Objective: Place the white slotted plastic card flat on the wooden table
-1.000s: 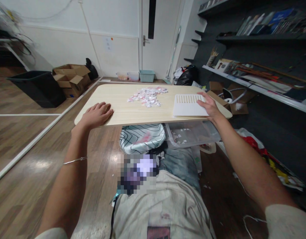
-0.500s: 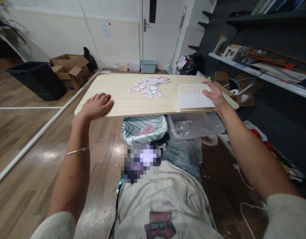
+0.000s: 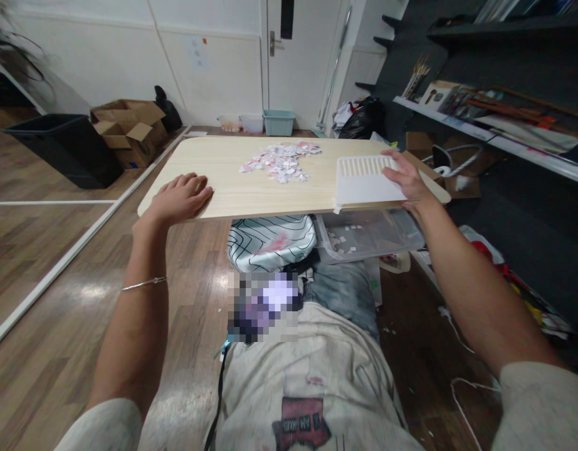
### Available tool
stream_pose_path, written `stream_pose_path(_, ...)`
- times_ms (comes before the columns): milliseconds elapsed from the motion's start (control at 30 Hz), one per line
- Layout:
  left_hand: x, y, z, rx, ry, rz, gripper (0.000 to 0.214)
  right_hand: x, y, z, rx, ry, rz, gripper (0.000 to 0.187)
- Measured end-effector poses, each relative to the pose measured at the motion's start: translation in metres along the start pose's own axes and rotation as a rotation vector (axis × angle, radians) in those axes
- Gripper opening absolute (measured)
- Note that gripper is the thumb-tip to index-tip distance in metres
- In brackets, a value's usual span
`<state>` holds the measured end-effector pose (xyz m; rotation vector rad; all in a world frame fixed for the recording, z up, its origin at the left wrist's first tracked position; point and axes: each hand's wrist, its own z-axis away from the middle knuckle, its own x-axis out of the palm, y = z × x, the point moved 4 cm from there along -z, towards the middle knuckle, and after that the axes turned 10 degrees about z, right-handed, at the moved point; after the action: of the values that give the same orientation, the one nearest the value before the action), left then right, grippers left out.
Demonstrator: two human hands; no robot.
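Note:
My left hand [image 3: 183, 197] lies palm down at the near left of a pale wooden tabletop [image 3: 251, 197], its fingers stretched out with nothing in them. At the right end of the table, my right hand [image 3: 405, 180] grips the right edge of a flat white slotted board [image 3: 367, 189], thumb on top. The board has a row of narrow slots along its far side and rests on the tabletop near the front edge. A heap of small white paper pieces [image 3: 284, 161], some tinted pink, is spread across the far middle of the table, between my hands.
Below the table's front edge are a patterned cushion [image 3: 270, 241] and a clear plastic bin [image 3: 373, 235] holding some scraps. A black trash bin [image 3: 66, 150] and cardboard boxes [image 3: 131, 128] stand on the left floor. Dark shelves [image 3: 505, 125] line the right side.

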<state>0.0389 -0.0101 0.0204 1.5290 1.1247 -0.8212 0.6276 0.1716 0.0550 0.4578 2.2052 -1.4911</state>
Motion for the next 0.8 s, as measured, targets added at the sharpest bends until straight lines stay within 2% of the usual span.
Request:
stream_pose_path(333, -0.005, 0.008, 0.003, 0.032, -0.001, -0.014, 0.064, 0.002, 0.001, 0.000, -0.013, -0.027, 0.009, 0.083)
stream_pose_path(500, -0.006, 0.006, 0.002, 0.020, -0.016, 0.008, 0.062, 0.002, 0.000, -0.002, -0.032, 0.010, -0.017, 0.082)
stream_pose_path(800, -0.007, 0.012, 0.005, 0.042, 0.009, 0.013, 0.061, 0.005, 0.018, -0.013, -0.011, 0.002, -0.028, 0.090)
